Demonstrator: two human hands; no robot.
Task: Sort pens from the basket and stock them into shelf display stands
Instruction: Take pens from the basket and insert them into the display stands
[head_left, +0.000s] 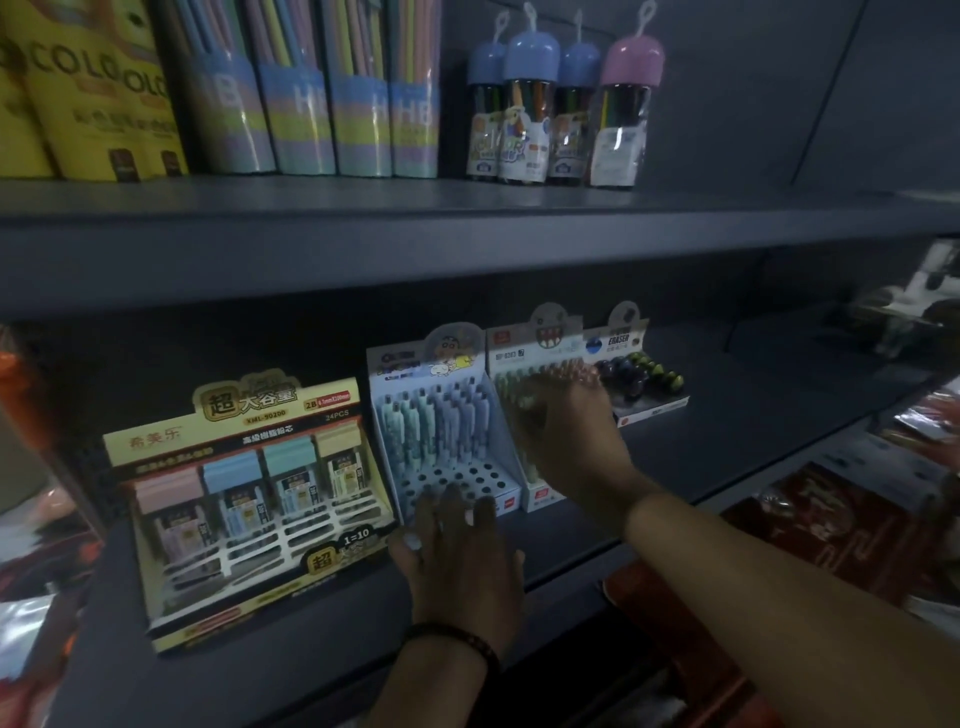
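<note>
The person stood at the dark shelf (701, 447) w/ both hands at the pen stands. The left hand (462, 566) lay flat at the front of the blue pen stand (498, 415), fingers straight and a bit apart, tips touching the low front edge by the empty holes. It held nothing; it looked like it was keeping the stand from sliding. The blue pens (441, 421) stood only in the back rows, so the front holes were not filled yet.

The right hand (566, 421) was up at the next stand (540, 343), the one w/ the toothy face card, right over its pens. That hand was blurry. I couldn't tell if its fingers were pinching a pen or just touching the tops.

No basket showed anywhere, so I couldn't say where the loose pens were.

My guess: this was the stocking step, putting or fixing pens in that second stand. Next move prob. needed a pen lined up straight over a hole and pushed down gently, w/ the other hand bracing the stand.

Nearby sat a yellow box of pencil leads (249, 488) on the left and an eraser box (644, 379) on the right.
</note>
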